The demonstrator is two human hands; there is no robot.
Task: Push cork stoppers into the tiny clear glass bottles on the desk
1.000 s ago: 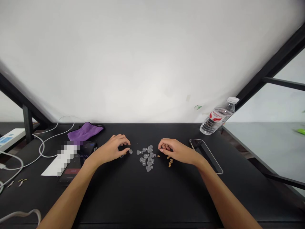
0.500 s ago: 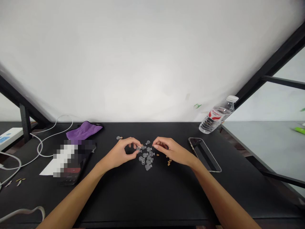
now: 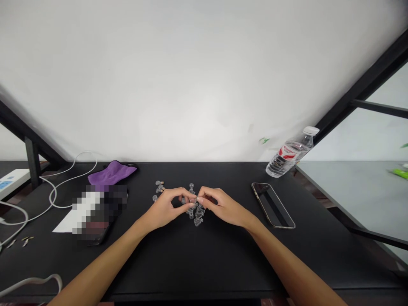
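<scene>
Black desk [image 3: 204, 255], mid-surface: tiny clear vials [image 3: 197, 216] lie heaped. My left hand [image 3: 167, 207] and right hand [image 3: 223, 207], apart a second ago, now meet over them, left pinching one vial [image 3: 192, 203], right fingertips pressed together against it. A phone [image 3: 272, 205] lies to the right.

Tiny clear pieces [image 3: 198, 217], indistinct; pixelated patch [image 3: 98, 203]

A phone [image 3: 273, 205] is laid flat on the black surface [image 3: 204, 255] near the fingers [image 3: 210, 196], to their right, and a water bottle [image 3: 291, 154] is seen beyond it. Well left of the fingers, a purple cloth [image 3: 111, 173] and a white cable [image 3: 51, 193] are placed.
</scene>
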